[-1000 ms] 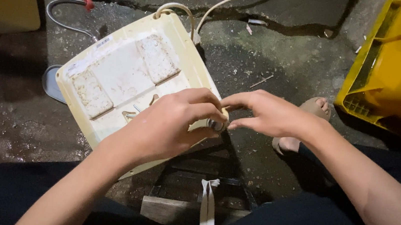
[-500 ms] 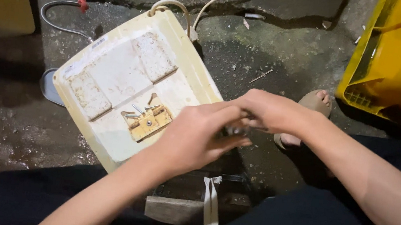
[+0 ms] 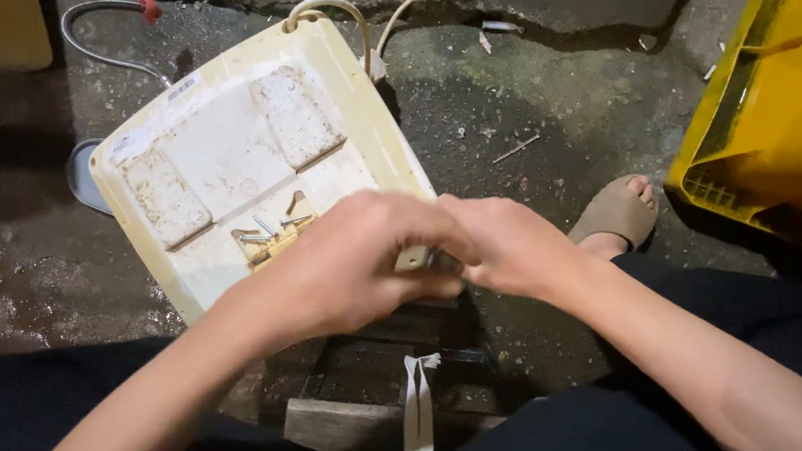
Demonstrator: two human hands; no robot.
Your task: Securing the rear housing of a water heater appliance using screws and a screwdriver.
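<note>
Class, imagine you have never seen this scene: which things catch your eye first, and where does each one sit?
The cream plastic panel lies tilted on the wet concrete floor at centre left, with small metal parts on it. Over its near corner the left hand and right hand meet, pinching something too hidden to identify. A bright yellow crate fills the upper right corner.

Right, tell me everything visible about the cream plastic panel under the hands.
The cream plastic panel is a rounded rectangle lying flat and skewed on the dark concrete floor. Its upturned face carries three crumbly white foam pads. A small brass-coloured metal fitting with screws sits near its lower edge. A pale cord loops from its top corner. The left hand and right hand meet over its right edge.
</note>
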